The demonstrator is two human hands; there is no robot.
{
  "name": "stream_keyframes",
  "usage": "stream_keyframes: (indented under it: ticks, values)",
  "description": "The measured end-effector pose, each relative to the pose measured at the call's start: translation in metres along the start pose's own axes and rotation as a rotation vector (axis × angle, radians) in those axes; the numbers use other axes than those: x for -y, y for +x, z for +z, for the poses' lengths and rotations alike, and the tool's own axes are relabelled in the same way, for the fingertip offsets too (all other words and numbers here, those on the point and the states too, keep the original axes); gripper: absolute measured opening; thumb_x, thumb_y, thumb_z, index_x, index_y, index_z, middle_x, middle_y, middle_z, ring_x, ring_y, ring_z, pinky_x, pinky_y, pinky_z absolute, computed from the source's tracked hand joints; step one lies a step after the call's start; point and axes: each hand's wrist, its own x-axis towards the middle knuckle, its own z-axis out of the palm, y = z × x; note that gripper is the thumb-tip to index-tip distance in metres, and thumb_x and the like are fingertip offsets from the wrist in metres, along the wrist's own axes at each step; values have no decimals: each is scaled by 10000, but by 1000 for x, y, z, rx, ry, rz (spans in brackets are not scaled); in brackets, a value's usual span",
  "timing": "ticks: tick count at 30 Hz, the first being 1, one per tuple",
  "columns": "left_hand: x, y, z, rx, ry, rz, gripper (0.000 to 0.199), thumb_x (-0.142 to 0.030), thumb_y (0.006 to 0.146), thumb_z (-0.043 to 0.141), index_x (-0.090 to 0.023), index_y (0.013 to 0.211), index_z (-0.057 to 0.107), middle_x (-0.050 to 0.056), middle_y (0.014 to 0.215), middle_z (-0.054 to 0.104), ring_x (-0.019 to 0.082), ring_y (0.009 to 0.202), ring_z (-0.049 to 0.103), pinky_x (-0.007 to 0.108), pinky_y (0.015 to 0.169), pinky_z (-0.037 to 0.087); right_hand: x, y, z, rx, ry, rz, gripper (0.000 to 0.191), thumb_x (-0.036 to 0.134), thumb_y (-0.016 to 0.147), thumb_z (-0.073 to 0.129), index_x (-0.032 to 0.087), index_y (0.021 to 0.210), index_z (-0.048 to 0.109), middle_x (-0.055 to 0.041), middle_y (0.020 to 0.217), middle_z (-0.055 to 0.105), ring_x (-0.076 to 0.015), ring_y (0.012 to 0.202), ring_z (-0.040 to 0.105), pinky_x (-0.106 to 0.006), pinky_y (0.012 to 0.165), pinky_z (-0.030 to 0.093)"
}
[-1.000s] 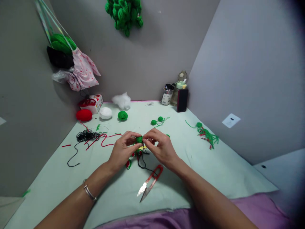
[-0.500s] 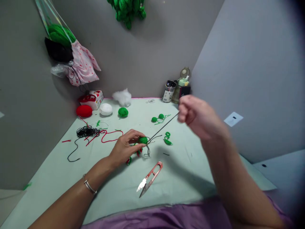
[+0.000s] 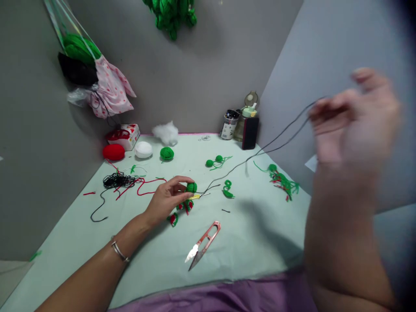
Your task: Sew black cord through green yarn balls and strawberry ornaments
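Note:
Between the thumb and fingers of my left hand (image 3: 169, 195) is a small green crocheted ball (image 3: 191, 187). A black yarn (image 3: 238, 164) runs from the ball up to the right, doubling into two strands that reach the fingers of my raised right hand (image 3: 354, 117), which is blurred. A yellow-handled hook (image 3: 195, 196) lies just under the ball. Green-and-red crocheted pieces (image 3: 180, 208) rest below my left hand. Orange snips (image 3: 204, 242) lie on the table, blades toward me.
Tangled black yarn (image 3: 118, 180) and red yarn (image 3: 149, 192) lie at left. Behind stand red (image 3: 113, 151), white (image 3: 143, 150) and green (image 3: 167, 153) yarn balls, white stuffing (image 3: 167, 132), a phone (image 3: 250, 133) and a pen can (image 3: 229, 125). Green pieces (image 3: 282, 182) lie at right.
My right hand has moved up and to the right, drawing out the black yarn, which now hangs slacker and doubled. The green ball has turned slightly in my left hand. The yellow handle shows.

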Motion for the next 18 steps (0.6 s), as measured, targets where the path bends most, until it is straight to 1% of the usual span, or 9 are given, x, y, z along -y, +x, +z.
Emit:
stream_keyframes:
  ticks: [1, 2, 3, 4, 6, 8, 11, 15, 18]
  values:
    - [-2, 0, 0, -2, -39, -21, 284, -259, 747, 801, -241, 1024, 740, 31, 777, 681, 178, 696, 649, 333, 657, 567, -3, -9, 19, -148, 199, -43, 135, 269, 936, 562, 301, 885, 682, 47, 562, 493, -66, 529, 541, -259, 574, 374]
    - [-4, 1, 0, -4, -70, -30, 287, -258, 741, 807, -242, 1020, 739, 41, 819, 697, 184, 731, 663, 335, 677, 574, -7, -19, 38, -158, 320, -5, 166, 181, 890, 607, 300, 976, 685, 57, 590, 499, -63, 513, 513, -255, 571, 386]
    - [-7, 1, 1, -6, -95, -29, 280, -257, 735, 812, -242, 1005, 740, 54, 888, 712, 192, 782, 677, 344, 721, 583, -11, -30, 57, -90, 368, 52, 167, 147, 867, 610, 251, 966, 694, 53, 578, 502, -72, 483, 496, -258, 532, 375]
    - [-9, 1, 1, -8, -116, -22, 268, -260, 734, 814, -242, 992, 742, 64, 953, 718, 200, 833, 685, 356, 774, 588, -15, -41, 74, 20, 340, 109, 136, 154, 881, 588, 205, 939, 700, 35, 593, 530, -85, 501, 513, -267, 541, 391]
    - [-12, 1, 0, -3, -148, -19, 245, -289, 762, 796, -247, 997, 743, 75, 1037, 714, 217, 905, 693, 387, 873, 582, -21, -65, 103, 202, 139, 155, 130, 204, 916, 580, 184, 922, 708, 18, 606, 557, -108, 563, 532, -277, 589, 419]
    - [-12, 1, -1, 2, -175, -22, 236, -334, 802, 763, -253, 1023, 736, 77, 1059, 709, 230, 941, 694, 410, 926, 568, -24, -85, 124, 362, -72, 117, 129, 288, 915, 639, 183, 913, 715, -1, 713, 584, -115, 637, 532, -277, 635, 422]
    - [-8, 0, -2, -16, -167, -11, 242, -348, 816, 751, -249, 1034, 719, 74, 1055, 703, 234, 984, 676, 399, 935, 556, -27, -105, 142, 532, -263, 55, 185, 372, 878, 718, 188, 893, 715, 1, 766, 561, -111, 651, 497, -262, 625, 385]
    - [-4, 2, -2, -72, -152, 1, 279, -287, 767, 795, -240, 1026, 700, 55, 1089, 693, 196, 988, 659, 339, 927, 534, -33, -114, 153, 527, -362, 2, 111, 246, 914, 660, 181, 832, 697, 3, 753, 554, -100, 615, 463, -250, 598, 335]
    - [-5, 3, -1, -55, -133, -3, 287, -250, 753, 792, -216, 1022, 698, 59, 1065, 697, 191, 995, 654, 312, 919, 517, -34, -115, 157, 523, -271, 12, 146, 167, 907, 594, 179, 789, 679, 6, 723, 564, -103, 618, 460, -245, 603, 335]
